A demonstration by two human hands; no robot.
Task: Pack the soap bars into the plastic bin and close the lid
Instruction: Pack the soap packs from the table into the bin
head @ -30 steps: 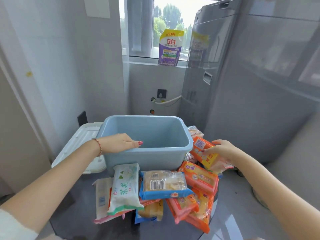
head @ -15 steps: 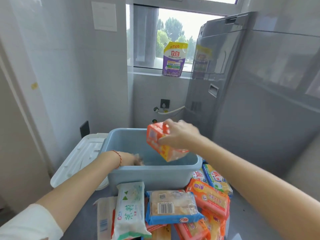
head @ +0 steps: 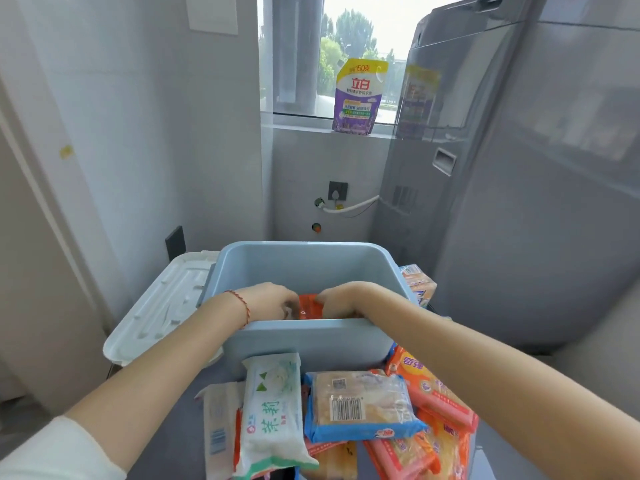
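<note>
A light blue plastic bin [head: 304, 337] stands open on the dark surface. Both my hands reach down inside it near the front wall. My left hand [head: 268, 301] and my right hand [head: 343, 299] each grip an end of an orange soap pack [head: 308, 306], which is mostly hidden behind the bin's wall. The white lid [head: 162, 306] lies tilted against the bin's left side. A pile of wrapped soap bars lies in front of the bin: a white-green pack [head: 273, 414], a blue-edged pack [head: 360, 407] and orange packs [head: 433, 393].
A grey washing machine [head: 519, 168] stands close on the right. Two more soap packs [head: 417, 284] lie between it and the bin. A purple detergent pouch [head: 360, 97] stands on the window sill. White walls close in on the left and behind.
My right hand has carried the orange soap pack from above the bin down into it. My left hand has shifted right inside the bin and taken hold of the pack's other end.
</note>
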